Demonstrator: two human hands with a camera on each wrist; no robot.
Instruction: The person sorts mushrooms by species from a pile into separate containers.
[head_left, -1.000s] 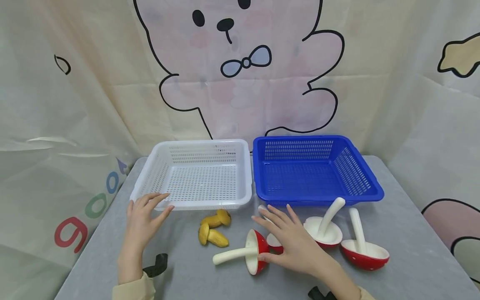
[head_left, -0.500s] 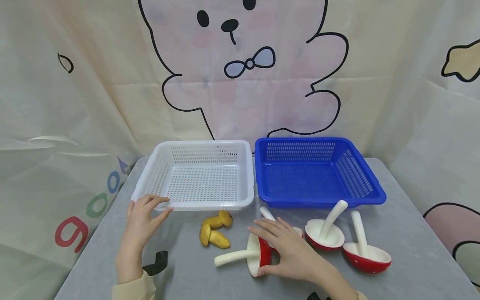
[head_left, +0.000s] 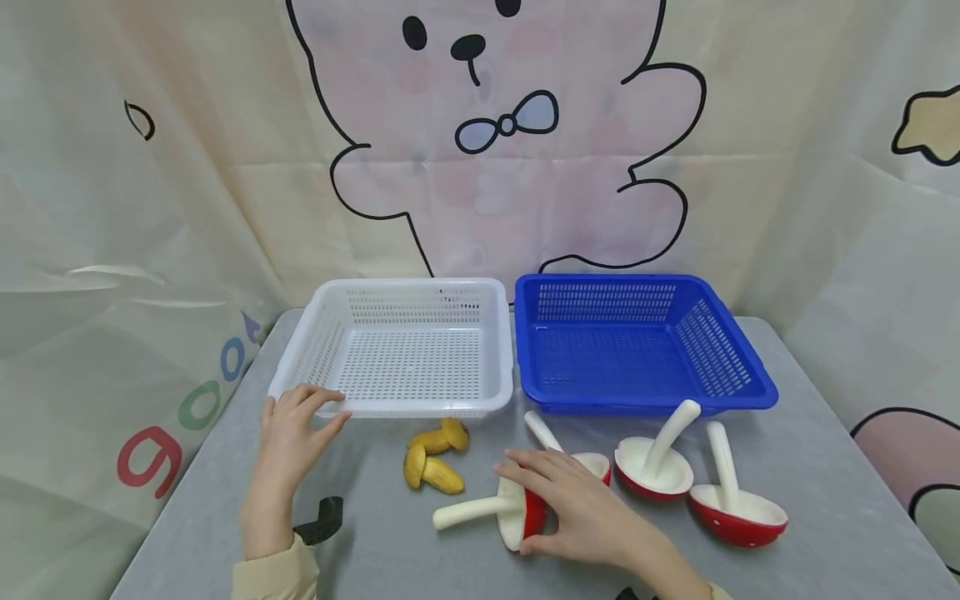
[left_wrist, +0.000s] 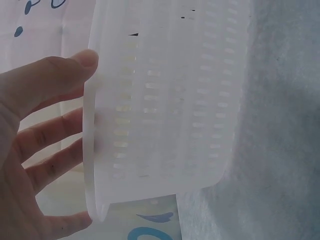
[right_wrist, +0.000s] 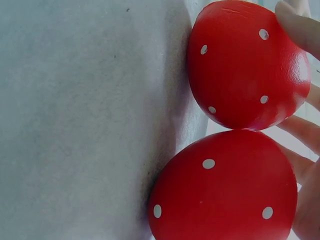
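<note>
My right hand (head_left: 581,508) curls over the red cap of a toy mushroom (head_left: 472,511) lying on its side, thumb at its near edge and fingers at its far edge. In the right wrist view two white-dotted red caps touch; the thumb is against the upper cap (right_wrist: 245,65). A second red-capped mushroom (head_left: 542,429) lies partly hidden behind that hand. At the left front corner of the white basket (head_left: 495,404), my left hand (head_left: 296,437) has loosely spread fingers by the rim. Its thumb tip overlaps the rim (left_wrist: 90,150) in the left wrist view; other fingertips are hidden behind it.
Beside the white basket stands a blue basket (head_left: 750,400). Two yellow toy mushrooms (head_left: 441,477) lie between my hands. Further right, two more red-capped mushrooms (head_left: 656,467) stand stem-up on the grey table (head_left: 390,558). A printed curtain (head_left: 487,192) hangs behind the table.
My right hand has lowered and its fingers have come down over the red mushroom cap. The left hand has stayed by the white basket. The whole view has shifted slightly.
</note>
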